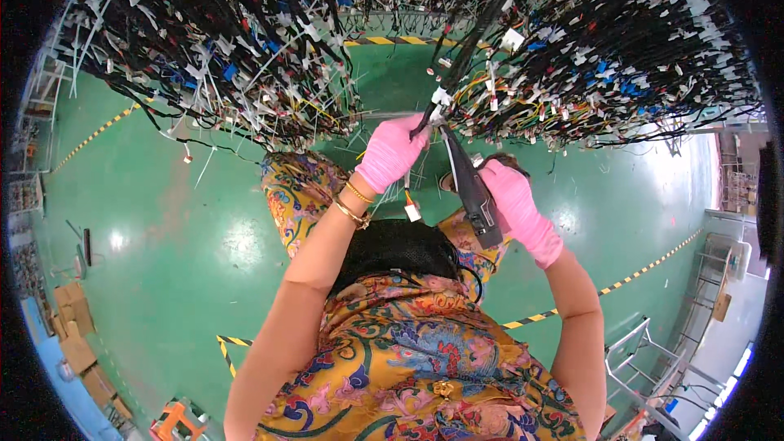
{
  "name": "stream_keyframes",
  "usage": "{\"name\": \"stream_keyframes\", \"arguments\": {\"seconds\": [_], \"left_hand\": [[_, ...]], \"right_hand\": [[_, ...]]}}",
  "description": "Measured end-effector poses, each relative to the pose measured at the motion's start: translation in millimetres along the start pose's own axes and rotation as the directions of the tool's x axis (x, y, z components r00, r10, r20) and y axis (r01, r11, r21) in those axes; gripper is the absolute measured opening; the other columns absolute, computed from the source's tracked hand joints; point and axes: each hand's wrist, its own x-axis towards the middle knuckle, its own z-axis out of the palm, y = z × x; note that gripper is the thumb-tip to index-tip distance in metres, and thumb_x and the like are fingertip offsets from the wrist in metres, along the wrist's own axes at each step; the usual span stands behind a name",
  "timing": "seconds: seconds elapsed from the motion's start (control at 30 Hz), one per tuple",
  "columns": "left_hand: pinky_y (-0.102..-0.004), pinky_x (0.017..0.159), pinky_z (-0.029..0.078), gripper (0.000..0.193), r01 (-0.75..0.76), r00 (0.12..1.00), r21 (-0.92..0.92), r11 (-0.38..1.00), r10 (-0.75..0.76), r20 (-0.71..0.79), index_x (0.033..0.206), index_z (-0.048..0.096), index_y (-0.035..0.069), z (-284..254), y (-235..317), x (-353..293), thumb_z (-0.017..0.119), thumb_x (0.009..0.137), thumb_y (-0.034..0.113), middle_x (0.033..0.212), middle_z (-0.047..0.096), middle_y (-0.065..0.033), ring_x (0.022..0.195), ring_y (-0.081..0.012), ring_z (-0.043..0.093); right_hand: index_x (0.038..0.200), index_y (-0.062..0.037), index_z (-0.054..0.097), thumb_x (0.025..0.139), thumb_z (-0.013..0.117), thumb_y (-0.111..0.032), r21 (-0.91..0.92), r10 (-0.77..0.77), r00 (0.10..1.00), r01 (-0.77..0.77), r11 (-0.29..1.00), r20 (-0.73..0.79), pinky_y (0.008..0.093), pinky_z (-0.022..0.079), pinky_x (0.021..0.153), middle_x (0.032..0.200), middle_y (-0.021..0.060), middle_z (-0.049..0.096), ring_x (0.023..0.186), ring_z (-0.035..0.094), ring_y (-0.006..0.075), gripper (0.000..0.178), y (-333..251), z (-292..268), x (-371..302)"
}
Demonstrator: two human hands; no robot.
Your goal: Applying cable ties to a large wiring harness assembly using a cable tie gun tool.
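Green floor with yellow-black striped tape spreads below dense curtains of hanging wire harnesses. At the picture's centre, the left hand, in a pink glove, has its fingers closed around a wire bundle that rises toward one o'clock. The right hand, also gloved, grips a black cable-tie gun; its long axis runs from five o'clock up to eleven, the nose just beside the left hand's fingers, where bundle and tool meet.
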Motion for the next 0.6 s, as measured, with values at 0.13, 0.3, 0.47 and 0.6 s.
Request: {"name": "stream_keyframes", "arguments": {"seconds": [0.13,0.3,0.47,0.6], "left_hand": [[-0.0391,0.071,0.053,0.029,0.029,1.000,-0.206,0.978,-0.029,0.003,0.114,0.067,0.002,-5.6,-1.6,1.2,0.062,0.097,0.024,0.082,0.072,-0.0163,0.073,-0.0298,0.069],[-0.0357,0.070,0.054,0.029,0.056,0.997,-0.270,0.961,-0.039,0.068,0.109,0.068,-0.001,-3.1,-12.2,3.8,0.070,0.093,0.023,0.091,0.067,-0.0160,0.069,-0.0275,0.066],[-0.0338,0.068,0.053,0.028,0.073,0.994,-0.029,0.997,-0.075,-0.081,0.100,0.069,-0.004,-7.9,-23.9,16.1,0.072,0.092,0.023,0.088,0.061,-0.0141,0.070,-0.0256,0.064],[-0.0305,0.067,0.055,0.018,0.014,1.000,-0.289,0.957,-0.018,-0.012,0.105,0.070,-0.002,0.9,-19.7,16.7,0.068,0.095,0.013,0.093,0.062,-0.0089,0.075,-0.0160,0.068]], "right_hand": [[0.112,-0.0042,0.061,0.063,0.070,-0.007,-0.048,-0.056,0.991,0.050,0.998,-0.124,0.0453,0.048,0.088,0.106,0.0143,0.059,0.101,0.060,0.0355,0.050,-1.3,-8.5,-3.0],[0.122,-0.0071,0.061,0.061,0.071,-0.012,-0.129,-0.005,0.989,-0.014,0.992,-0.146,0.0482,0.043,0.097,0.114,0.0120,0.059,0.109,0.057,0.0337,0.062,-14.9,-16.1,-20.7],[0.120,-0.0067,0.060,0.063,0.071,-0.011,-0.051,0.004,0.963,-0.018,0.999,-0.271,0.0480,0.044,0.094,0.112,0.0121,0.058,0.106,0.057,0.0344,0.058,-24.0,-15.8,-53.5],[0.116,-0.0045,0.059,0.073,0.075,-0.007,0.582,0.319,0.906,-0.105,0.806,-0.279,0.0402,0.050,0.078,0.103,0.0139,0.059,0.090,0.060,0.0347,0.046,-36.1,-6.7,-67.3]]}}
